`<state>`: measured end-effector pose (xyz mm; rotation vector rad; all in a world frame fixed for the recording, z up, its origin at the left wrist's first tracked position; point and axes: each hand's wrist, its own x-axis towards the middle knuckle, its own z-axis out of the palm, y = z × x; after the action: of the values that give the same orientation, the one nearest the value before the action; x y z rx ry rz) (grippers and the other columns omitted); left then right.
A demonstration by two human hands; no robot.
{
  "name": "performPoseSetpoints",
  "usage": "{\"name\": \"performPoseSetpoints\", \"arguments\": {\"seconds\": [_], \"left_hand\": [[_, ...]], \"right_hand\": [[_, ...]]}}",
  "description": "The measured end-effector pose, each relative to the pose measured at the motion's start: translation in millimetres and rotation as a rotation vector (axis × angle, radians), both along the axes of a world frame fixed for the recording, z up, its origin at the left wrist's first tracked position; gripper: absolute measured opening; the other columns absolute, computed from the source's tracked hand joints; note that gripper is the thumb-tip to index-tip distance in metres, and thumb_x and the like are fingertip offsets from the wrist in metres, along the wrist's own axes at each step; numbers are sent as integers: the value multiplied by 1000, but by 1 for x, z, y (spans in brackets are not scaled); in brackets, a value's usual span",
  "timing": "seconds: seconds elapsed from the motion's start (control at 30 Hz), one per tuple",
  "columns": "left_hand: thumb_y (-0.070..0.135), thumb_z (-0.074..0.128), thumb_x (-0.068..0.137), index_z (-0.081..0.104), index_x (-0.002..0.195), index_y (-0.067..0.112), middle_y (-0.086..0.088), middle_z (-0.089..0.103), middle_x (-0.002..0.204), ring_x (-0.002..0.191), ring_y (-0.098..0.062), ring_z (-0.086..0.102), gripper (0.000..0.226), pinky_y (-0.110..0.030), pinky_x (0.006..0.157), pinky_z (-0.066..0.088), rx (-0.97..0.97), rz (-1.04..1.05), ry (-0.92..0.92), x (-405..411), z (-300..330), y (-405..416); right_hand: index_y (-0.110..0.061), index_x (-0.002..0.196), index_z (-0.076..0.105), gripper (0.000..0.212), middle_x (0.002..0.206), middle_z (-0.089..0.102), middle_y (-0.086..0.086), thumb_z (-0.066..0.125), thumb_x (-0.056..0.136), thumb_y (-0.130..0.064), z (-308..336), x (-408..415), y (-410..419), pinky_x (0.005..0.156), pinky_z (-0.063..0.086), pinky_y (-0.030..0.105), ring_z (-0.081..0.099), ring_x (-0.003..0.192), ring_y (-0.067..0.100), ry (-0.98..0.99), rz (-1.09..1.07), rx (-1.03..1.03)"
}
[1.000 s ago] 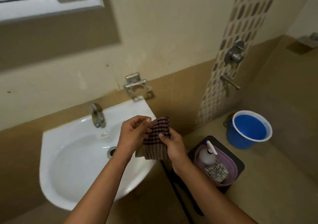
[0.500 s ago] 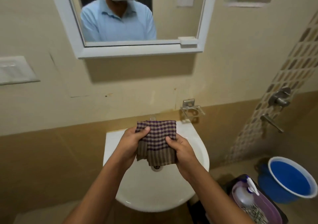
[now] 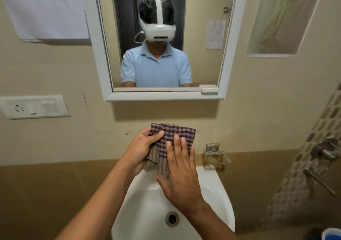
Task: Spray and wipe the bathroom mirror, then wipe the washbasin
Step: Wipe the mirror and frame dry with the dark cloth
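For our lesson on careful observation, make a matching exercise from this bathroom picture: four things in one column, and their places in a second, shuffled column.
Things:
1. checked cloth
2. mirror
3. switch plate
4. drain hole

Places:
A. on the wall, left of the mirror's lower corner
B. in the bottom of the washbasin
C. between the left hand and right hand
D. on the wall above the washbasin

Pairs: 1-C, 2-D, 3-A, 4-B

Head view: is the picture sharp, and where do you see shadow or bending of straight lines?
Head view: the middle is fairly sharp, the checked cloth and both hands clear; the tiled strip at right looks soft and smeared. The mirror frame throws a dark shadow on the wall under it. The wide lens makes the frame's sides lean outward toward the top.
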<state>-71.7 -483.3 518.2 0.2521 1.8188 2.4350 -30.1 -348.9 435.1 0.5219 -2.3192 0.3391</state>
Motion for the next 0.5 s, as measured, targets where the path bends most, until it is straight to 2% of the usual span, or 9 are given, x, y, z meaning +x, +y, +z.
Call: {"name": "performPoseSetpoints", "arguments": {"seconds": [0.1, 0.17, 0.23, 0.3, 0.33, 0.37, 0.4, 0.43, 0.5], "left_hand": [[12, 57, 93, 67, 112, -2, -19, 72, 106, 92, -24, 70, 26, -32, 82, 55, 11, -45, 65, -6, 18, 17], [26, 52, 95, 71, 111, 4, -17, 71, 113, 100, -22, 69, 33, -29, 86, 55, 37, -108, 88, -6, 29, 30], [47, 47, 96, 72, 113, 9, -13, 70, 117, 106, -19, 67, 48, -27, 85, 54, 8, -154, 94, -6, 38, 37], [61, 44, 89, 71, 117, 11, -11, 71, 117, 104, -18, 68, 63, -27, 82, 55, -53, -145, 105, -10, 48, 39], [65, 44, 86, 70, 118, 11, -11, 71, 117, 104, -19, 68, 68, -28, 82, 56, -89, -140, 121, -12, 52, 39], [69, 48, 84, 67, 121, 11, -12, 71, 118, 107, -21, 69, 72, -31, 86, 57, -140, -133, 153, -14, 57, 38], [70, 54, 83, 65, 124, 10, -12, 71, 118, 110, -24, 68, 73, -34, 89, 57, -192, -120, 187, -14, 62, 37], [63, 58, 85, 63, 125, 8, -13, 72, 117, 111, -28, 68, 68, -35, 92, 56, -243, -93, 226, -15, 67, 37], [41, 58, 87, 64, 121, 5, -14, 74, 110, 107, -33, 68, 49, -34, 90, 58, -281, 11, 298, -16, 74, 32]], "right_hand": [[-8, 156, -3, 112, 164, -5, 17, 71, 74, -29, 26, -23, 11, 116, 15, 57, -2, 151, 36, 18, -36, -24], [-10, 156, -6, 108, 164, -7, 15, 61, 72, -16, 42, -35, 17, 117, 19, 60, -4, 150, 39, 35, -3, -122], [-16, 157, -2, 100, 165, -6, 8, 47, 70, -10, 52, -41, 22, 119, 21, 53, -6, 151, 33, 9, 122, -308], [-26, 157, 8, 94, 166, 6, -3, 48, 77, 4, 62, -40, 26, 119, 25, 31, 8, 152, 17, -98, 290, -627], [-30, 155, 17, 89, 163, 21, -4, 52, 83, 9, 65, -38, 27, 115, 31, 23, 25, 148, 11, -159, 330, -845], [-31, 152, 27, 82, 155, 38, -3, 57, 87, 10, 68, -36, 26, 109, 38, 20, 42, 137, 6, -267, 345, -1116], [-26, 147, 38, 72, 145, 51, 1, 63, 88, 6, 74, -33, 24, 105, 45, 25, 55, 125, 7, -406, 349, -1428], [-18, 140, 47, 58, 135, 60, 9, 66, 87, 0, 79, -32, 23, 102, 49, 34, 63, 116, 16, -545, 346, -1720], [-3, 126, 59, 43, 116, 69, 20, 67, 83, -8, 92, -30, 23, 93, 54, 46, 69, 104, 34, -750, 487, -2079]]}}
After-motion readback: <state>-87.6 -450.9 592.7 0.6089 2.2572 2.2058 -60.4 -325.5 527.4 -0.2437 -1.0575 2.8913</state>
